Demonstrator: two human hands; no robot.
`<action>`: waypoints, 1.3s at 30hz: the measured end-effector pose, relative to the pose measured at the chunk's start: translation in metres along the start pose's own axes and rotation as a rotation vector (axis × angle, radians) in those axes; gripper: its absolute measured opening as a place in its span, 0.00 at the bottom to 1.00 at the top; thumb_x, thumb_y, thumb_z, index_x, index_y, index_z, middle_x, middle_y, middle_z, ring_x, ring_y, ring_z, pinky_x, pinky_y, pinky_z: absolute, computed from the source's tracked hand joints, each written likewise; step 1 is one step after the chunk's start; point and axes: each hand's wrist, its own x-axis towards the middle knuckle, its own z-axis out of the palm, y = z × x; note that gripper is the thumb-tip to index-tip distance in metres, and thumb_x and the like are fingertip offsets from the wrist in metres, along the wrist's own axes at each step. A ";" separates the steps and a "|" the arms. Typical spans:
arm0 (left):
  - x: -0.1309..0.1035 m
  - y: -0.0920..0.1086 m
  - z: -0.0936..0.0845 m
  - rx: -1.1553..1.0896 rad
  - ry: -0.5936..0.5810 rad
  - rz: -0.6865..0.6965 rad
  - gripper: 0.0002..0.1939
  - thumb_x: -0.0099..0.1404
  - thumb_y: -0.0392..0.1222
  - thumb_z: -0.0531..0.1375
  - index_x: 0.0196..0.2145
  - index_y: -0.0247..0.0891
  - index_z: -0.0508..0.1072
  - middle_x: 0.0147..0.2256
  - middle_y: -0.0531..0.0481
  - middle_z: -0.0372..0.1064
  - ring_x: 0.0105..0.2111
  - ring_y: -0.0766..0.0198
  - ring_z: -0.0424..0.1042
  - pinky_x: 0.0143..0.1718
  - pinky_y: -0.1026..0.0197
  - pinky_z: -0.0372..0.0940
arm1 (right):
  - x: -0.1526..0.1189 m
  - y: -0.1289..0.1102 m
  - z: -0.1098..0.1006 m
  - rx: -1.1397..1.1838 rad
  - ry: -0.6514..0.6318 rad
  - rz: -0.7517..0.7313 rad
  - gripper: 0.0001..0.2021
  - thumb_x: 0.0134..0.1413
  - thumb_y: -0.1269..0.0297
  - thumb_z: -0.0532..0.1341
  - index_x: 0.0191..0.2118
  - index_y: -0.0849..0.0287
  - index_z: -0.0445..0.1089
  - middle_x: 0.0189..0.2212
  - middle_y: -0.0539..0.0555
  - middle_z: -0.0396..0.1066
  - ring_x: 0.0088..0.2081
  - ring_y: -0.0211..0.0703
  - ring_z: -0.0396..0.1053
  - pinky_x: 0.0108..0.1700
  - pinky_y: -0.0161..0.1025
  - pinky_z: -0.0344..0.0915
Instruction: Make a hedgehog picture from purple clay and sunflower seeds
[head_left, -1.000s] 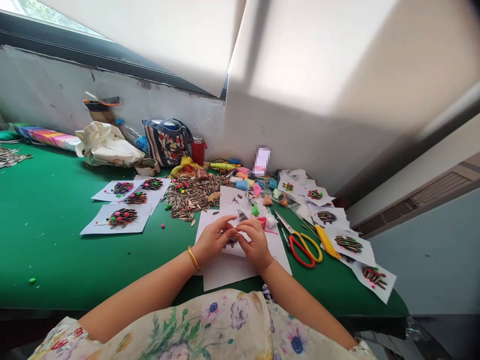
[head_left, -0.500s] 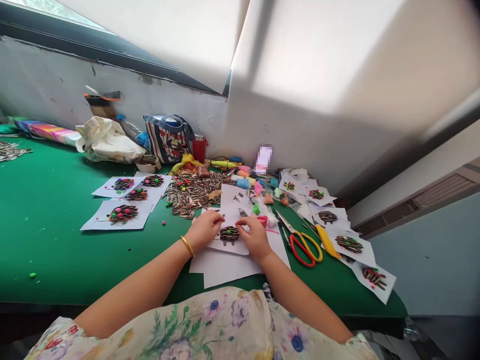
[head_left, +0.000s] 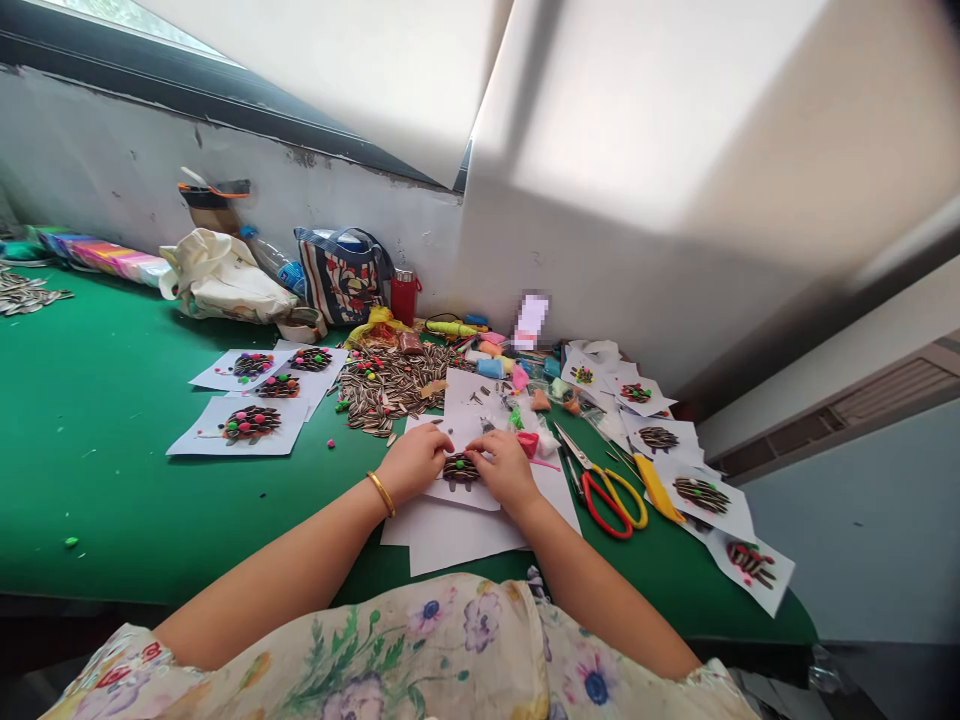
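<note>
A hedgehog figure of striped sunflower seeds (head_left: 458, 470), with a green clay dot on it, lies on a small white sheet (head_left: 469, 499) before me. My left hand (head_left: 414, 462) rests at the figure's left, its fingers bent and pressed together. From the other side my right hand (head_left: 508, 470) reaches the figure's top right edge, thumb and forefinger pinched. Whatever either set of fingertips holds is too small or hidden to name. Under the small sheet lie larger white papers (head_left: 450, 545). Just behind my hands spreads a heap of sunflower seeds (head_left: 390, 395).
Scissors with red and yellow handles (head_left: 606, 497) and a yellow-handled cutter (head_left: 657, 488) lie at the right. Finished seed pictures stand on sheets at left (head_left: 232, 440) and right (head_left: 739, 507). Clay lumps (head_left: 529, 443), a red flask (head_left: 403, 297) and bags (head_left: 345, 275) line the back.
My right hand has moved slightly left and up, its fingertips now over the figure's top edge. My left hand stays nearly in place. The whole view has shifted a little.
</note>
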 end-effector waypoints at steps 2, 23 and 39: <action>0.000 0.000 0.000 0.000 0.000 0.000 0.15 0.62 0.33 0.52 0.35 0.40 0.79 0.38 0.47 0.72 0.40 0.58 0.71 0.45 0.58 0.64 | 0.000 0.000 0.001 -0.005 -0.009 0.011 0.05 0.57 0.68 0.63 0.34 0.54 0.78 0.32 0.52 0.73 0.39 0.44 0.68 0.46 0.41 0.60; 0.001 0.001 0.000 0.014 -0.019 0.010 0.15 0.61 0.34 0.52 0.33 0.39 0.79 0.37 0.46 0.72 0.40 0.57 0.71 0.45 0.56 0.64 | -0.005 0.004 0.004 0.016 0.019 0.021 0.07 0.57 0.67 0.62 0.39 0.54 0.78 0.36 0.54 0.73 0.41 0.46 0.68 0.47 0.42 0.62; -0.001 0.003 -0.003 0.008 -0.014 0.006 0.15 0.60 0.33 0.52 0.32 0.39 0.79 0.36 0.45 0.72 0.40 0.57 0.71 0.46 0.57 0.65 | -0.014 0.006 0.005 -0.014 0.020 0.002 0.09 0.57 0.69 0.61 0.38 0.52 0.80 0.34 0.54 0.73 0.40 0.46 0.67 0.46 0.42 0.62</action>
